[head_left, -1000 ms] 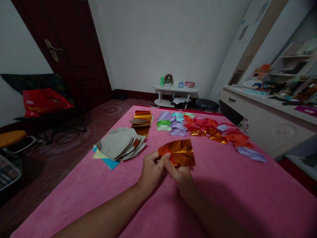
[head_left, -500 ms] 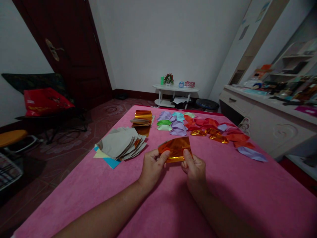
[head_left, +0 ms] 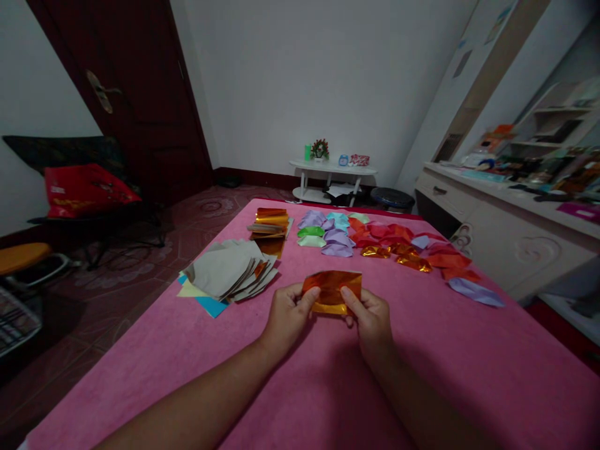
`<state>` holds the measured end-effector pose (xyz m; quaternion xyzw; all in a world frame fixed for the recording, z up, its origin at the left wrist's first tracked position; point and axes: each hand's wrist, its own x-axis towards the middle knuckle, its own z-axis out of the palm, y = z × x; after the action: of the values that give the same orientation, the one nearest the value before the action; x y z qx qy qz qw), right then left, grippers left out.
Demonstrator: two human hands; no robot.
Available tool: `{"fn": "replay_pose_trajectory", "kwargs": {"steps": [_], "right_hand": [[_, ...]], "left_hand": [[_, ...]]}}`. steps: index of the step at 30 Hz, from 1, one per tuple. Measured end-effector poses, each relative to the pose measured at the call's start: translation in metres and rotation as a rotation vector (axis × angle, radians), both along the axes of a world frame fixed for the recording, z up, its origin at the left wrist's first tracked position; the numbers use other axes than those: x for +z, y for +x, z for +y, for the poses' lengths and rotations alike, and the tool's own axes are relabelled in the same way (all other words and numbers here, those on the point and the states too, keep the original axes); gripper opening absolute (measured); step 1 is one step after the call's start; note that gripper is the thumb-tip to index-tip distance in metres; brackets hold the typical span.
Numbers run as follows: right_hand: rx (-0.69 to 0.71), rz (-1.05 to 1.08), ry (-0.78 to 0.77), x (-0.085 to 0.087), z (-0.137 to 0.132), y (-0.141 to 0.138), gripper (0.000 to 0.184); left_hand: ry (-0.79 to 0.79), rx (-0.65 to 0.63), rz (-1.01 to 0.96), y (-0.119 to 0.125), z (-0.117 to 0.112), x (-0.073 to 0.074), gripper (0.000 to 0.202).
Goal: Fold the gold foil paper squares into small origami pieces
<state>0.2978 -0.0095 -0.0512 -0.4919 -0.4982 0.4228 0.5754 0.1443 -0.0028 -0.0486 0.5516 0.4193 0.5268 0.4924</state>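
A shiny gold foil paper [head_left: 332,284] is held level between my two hands, just above the pink tablecloth [head_left: 300,387]. Its lower edge shows a brighter folded strip. My left hand [head_left: 291,312] pinches the left end, thumb on top. At the right end, my right hand [head_left: 370,315] grips it with the thumb pressed on its face; the fingers behind are mostly hidden. To the left lies a fanned stack of grey-backed paper sheets [head_left: 225,269] on blue and yellow sheets. Beyond it stands a pile of gold foil sheets [head_left: 270,219].
Folded paper pieces in purple [head_left: 337,242], green [head_left: 310,232], red [head_left: 389,233] and gold [head_left: 412,257] spread across the far right of the table. Past the table are a small white side table [head_left: 332,167], a black stool [head_left: 392,197], a chair with a red bag [head_left: 89,190] and a dresser [head_left: 506,212].
The gold foil paper has come slightly nearer and levelled out. My right thumb has slid a little left and down along it. Both hands keep their hold.
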Motion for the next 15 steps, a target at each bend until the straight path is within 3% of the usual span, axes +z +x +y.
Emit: {"fn": "replay_pose_trajectory", "kwargs": {"steps": [9, 12, 15], "right_hand": [[0.030, 0.049, -0.003, -0.001, 0.000, 0.004, 0.043], [0.000, 0.047, -0.012, -0.001, -0.002, 0.004, 0.043], [0.036, 0.003, -0.029, 0.001, -0.005, 0.002, 0.042]], "left_hand": [[0.047, 0.132, 0.105, -0.010, 0.009, 0.004, 0.040], [0.051, 0.187, 0.043, -0.012, 0.009, 0.007, 0.036], [0.042, 0.138, -0.044, -0.013, 0.008, 0.010, 0.028]]}}
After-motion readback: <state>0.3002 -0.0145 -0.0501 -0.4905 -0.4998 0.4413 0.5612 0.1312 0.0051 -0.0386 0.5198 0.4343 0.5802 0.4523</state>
